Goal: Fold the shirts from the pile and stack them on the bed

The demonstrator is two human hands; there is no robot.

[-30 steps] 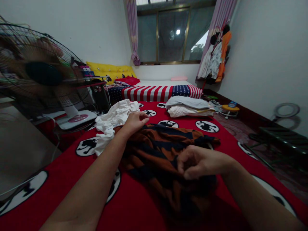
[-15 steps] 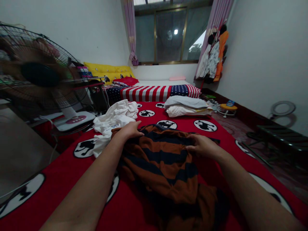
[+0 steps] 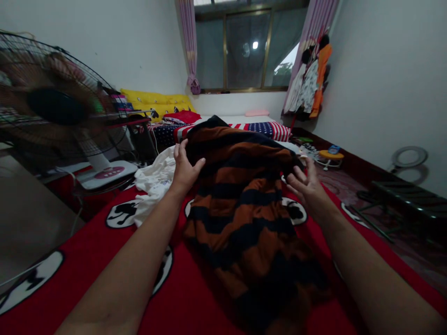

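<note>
A brown-and-navy striped shirt [image 3: 240,186] is spread up off the bed in front of me, its far edge raised and its near end trailing low and blurred. My left hand [image 3: 185,170] is at the shirt's left edge, thumb and fingers apart. At the right edge is my right hand [image 3: 305,186], its fingers spread against or just beside the cloth; exact contact is hard to make out. To the left of my left hand lies a crumpled white garment [image 3: 153,181]. The raised shirt hides most of the folded clothes behind it.
Under the clothes is a red bedspread [image 3: 115,260] with white round patches. A running fan [image 3: 56,107] stands at the left. Beyond is a bed with a stars-and-stripes cover [image 3: 279,131]. On the right are a yellow stool [image 3: 331,156] and a dark bench [image 3: 408,200].
The shirt has risen from the bed and spread out, its far edge now higher and farther away. Both hands have moved up and apart, and their fingers have opened.
</note>
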